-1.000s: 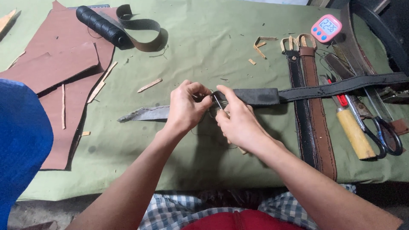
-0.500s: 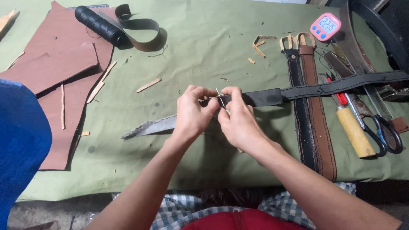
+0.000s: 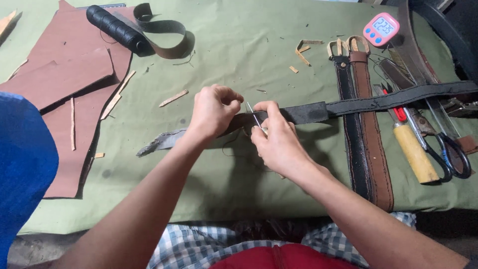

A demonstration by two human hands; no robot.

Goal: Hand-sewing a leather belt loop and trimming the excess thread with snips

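Black leather, cut as one long stitched strap (image 3: pixel 378 102), lies across the green cloth-covered table (image 3: pixel 239 45), its long axis running left to right and crossing two upright belts — one black (image 3: pixel 351 134), one brown (image 3: pixel 373 144). Both hands meet at the strap's frayed left portion. The left hand (image 3: pixel 213 110) pinches the strap from above; the right hand (image 3: pixel 279 137), just right of it and nearer the strap's long run, holds one thin metal needle (image 3: pixel 255 118) upright between closed fingertips. Right of the belts: one yellow-handled tool (image 3: pixel 413 152), one pair of scissors (image 3: pixel 448 152).
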